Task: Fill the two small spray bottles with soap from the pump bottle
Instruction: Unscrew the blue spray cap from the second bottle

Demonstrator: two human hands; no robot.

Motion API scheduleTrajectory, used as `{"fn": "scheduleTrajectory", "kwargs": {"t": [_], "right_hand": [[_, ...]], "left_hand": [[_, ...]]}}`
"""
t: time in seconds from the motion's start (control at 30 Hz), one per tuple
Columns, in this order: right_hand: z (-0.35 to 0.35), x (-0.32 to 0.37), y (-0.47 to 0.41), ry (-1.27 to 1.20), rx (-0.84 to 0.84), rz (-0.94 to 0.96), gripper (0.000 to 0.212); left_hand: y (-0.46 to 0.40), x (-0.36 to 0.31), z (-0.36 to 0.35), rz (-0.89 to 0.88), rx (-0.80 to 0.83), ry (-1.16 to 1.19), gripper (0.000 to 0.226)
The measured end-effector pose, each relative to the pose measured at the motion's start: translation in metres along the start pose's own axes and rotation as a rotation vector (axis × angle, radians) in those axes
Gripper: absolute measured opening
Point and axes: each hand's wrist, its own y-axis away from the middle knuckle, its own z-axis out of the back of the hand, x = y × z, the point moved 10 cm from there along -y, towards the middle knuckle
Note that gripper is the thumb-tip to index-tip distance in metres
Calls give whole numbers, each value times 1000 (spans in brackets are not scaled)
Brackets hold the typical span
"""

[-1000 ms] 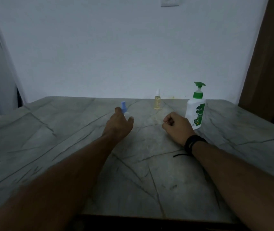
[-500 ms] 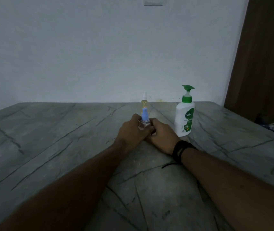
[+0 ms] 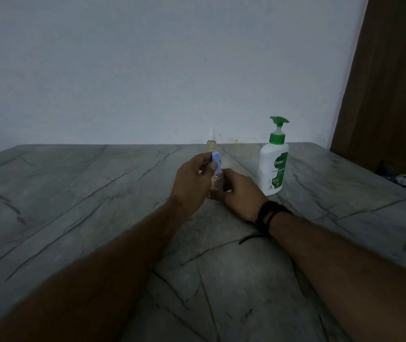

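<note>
Hands meet over the middle of the grey stone table [image 3: 98, 218], both busy with the same small clear spray bottle [image 3: 216, 180]. The left hand [image 3: 192, 183] pinches the bottle's blue cap [image 3: 215, 159] between thumb and fingertips, while the right hand [image 3: 240, 191] curls round the clear body lower down and steadies it just above or on the tabletop; I cannot tell whether the base touches. The bottle stands upright and looks see-through, so I judge it has no soap in it yet.

Behind it, near the wall, stands the second small spray bottle [image 3: 211, 144], yellowish with a pale top, untouched. The white pump bottle [image 3: 273, 166] with its green pump head [image 3: 279, 120] sits just to the right of the right hand, upright, nozzle facing roughly left.

From where I stand this looks like the opening step: getting the top off the first bottle. Whether the cap pulls off or unscrews I cannot say. The next move calls for the left hand to twist or lift while the right keeps the body from turning with it, then somewhere safe to lay the sprayer. After that, the narrow neck has to go right under the pump's nozzle, and with so small an opening, soap could easily run down the outside.
</note>
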Motion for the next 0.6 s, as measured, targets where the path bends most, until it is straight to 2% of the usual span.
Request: {"fn": "scheduleTrajectory", "kwargs": {"t": [0.13,0.27,0.33,0.43,0.6], "right_hand": [[1,1,0,5,-14,1,43],[-2,2,0,21,10,2,50],[-1,2,1,20,12,-3,50],[-1,1,2,10,9,-7,48],[0,1,1,36,-5,-2,48]], "left_hand": [[-2,2,8,71,-73,80,32],[-2,-2,-9,35,71,24,27],[0,0,-7,51,45,78,29],[6,11,1,167,-29,231,21],[7,13,0,188,3,358,29]]}}
